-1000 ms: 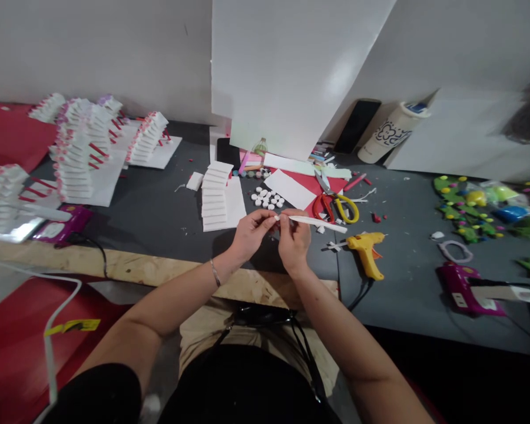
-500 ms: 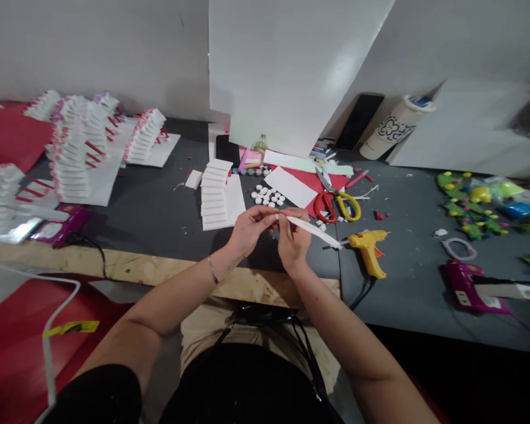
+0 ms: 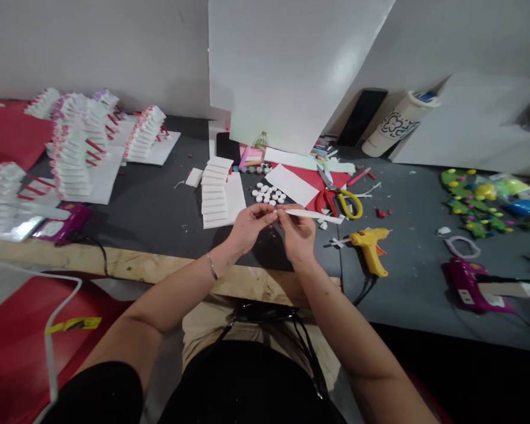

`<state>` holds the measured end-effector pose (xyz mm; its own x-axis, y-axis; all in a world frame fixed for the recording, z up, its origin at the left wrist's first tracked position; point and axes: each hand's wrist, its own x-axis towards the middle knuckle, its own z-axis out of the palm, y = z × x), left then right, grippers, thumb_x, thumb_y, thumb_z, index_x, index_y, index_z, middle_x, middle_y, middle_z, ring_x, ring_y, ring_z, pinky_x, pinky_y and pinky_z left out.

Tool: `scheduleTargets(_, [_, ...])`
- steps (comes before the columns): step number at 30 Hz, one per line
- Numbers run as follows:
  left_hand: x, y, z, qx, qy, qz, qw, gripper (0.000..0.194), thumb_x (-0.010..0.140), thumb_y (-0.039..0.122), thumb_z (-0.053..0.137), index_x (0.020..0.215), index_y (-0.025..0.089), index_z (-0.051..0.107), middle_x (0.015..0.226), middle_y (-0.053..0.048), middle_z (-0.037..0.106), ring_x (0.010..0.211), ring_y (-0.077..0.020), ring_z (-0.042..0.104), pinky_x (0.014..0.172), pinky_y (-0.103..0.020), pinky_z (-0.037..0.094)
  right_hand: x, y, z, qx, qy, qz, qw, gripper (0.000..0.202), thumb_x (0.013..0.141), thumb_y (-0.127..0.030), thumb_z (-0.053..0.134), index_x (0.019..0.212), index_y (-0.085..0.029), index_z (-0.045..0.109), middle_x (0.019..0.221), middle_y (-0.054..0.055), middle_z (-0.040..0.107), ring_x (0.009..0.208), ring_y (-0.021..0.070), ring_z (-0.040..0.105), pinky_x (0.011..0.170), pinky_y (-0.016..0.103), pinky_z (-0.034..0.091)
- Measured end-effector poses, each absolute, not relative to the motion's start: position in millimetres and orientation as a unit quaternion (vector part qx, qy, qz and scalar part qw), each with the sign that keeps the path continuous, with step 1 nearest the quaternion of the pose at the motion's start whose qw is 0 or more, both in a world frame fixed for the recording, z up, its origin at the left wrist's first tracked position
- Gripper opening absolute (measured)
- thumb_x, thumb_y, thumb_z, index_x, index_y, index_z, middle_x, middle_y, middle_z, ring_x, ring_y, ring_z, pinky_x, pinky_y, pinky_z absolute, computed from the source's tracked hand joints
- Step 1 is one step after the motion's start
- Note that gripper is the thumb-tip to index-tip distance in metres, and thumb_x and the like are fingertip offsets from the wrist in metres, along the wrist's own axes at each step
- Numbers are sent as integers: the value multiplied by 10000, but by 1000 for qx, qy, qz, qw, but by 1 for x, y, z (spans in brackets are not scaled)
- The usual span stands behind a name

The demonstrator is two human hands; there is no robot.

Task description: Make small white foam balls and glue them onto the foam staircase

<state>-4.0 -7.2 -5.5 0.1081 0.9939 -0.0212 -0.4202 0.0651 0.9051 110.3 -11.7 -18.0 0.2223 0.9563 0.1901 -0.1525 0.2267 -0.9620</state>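
Both hands meet above the table's front edge. My right hand (image 3: 298, 232) is closed on a long white paper strip (image 3: 320, 217), whose free end points right. My left hand (image 3: 251, 227) is pinched at the strip's near end; its fingertips almost touch those of my right hand, and the bit between them is too small to make out. Just beyond the hands lie several small white discs (image 3: 271, 194). A stepped white piece (image 3: 214, 191) rests on a white sheet (image 3: 235, 200) to the left of them.
Scissors (image 3: 347, 203) and a yellow glue gun (image 3: 371, 247) lie right of the hands. A white tumbler (image 3: 391, 126) and a dark phone (image 3: 362, 118) stand behind. Stepped white models (image 3: 70, 159) are at the left, purple power strips (image 3: 472, 285) at the right.
The white strip has swung from slanting down to the right to nearly level. My right hand has turned slightly and shifted a little right; my left hand stays almost in place.
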Motion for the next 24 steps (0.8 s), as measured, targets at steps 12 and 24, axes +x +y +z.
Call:
scheduleTargets(12, [-8,-7,-4,451,364,559,593,250,739,388,783,800,158,708,683,1,660,618,-96,557,624,-230,469,113,-6,-17,-403,-360,551,636,273,636,-380,826,798,-209,687,685,-43,668,578,90,552,540,226,434])
scheduleTargets(24, [-9,-6,-6,445,370,560,593,268,675,377,829,806,175,711,650,8,671,598,-104,596,606,-241,499,116,-7,-21,-402,-403,524,633,232,677,-375,805,776,-218,664,679,-49,654,612,106,577,600,253,482])
